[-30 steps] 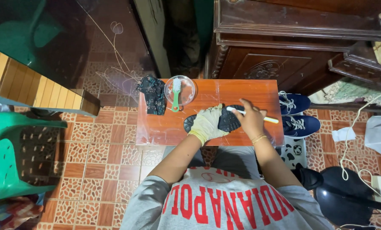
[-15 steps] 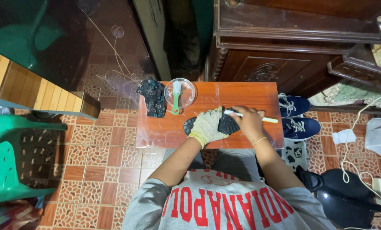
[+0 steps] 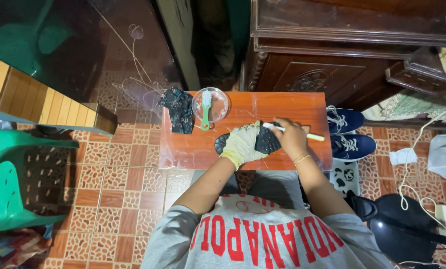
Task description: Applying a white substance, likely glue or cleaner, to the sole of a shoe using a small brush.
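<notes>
My left hand (image 3: pixel 243 145), in a pale yellow glove, presses down on a black shoe (image 3: pixel 268 141) lying sole-up on a small reddish wooden table (image 3: pixel 193 149). The shoe's toe (image 3: pixel 221 143) sticks out to the left of the glove. A slim white toothbrush (image 3: pixel 315 136) is gripped in my bare right hand (image 3: pixel 288 138), its head against the sole near my left fingers. A gold bangle circles my right wrist.
A clear bowl (image 3: pixel 211 104) with a green brush (image 3: pixel 205 111) across it and a dark cloth (image 3: pixel 179 108) sit at the table's back left. Two navy sneakers (image 3: pixel 346 132) lie on the tiled floor to the right. Green plastic chair (image 3: pixel 8 189) left, dark wooden cabinet (image 3: pixel 332 55) behind.
My right hand has shifted the toothbrush slightly along the sole; my gloved left hand stays pressed on the shoe.
</notes>
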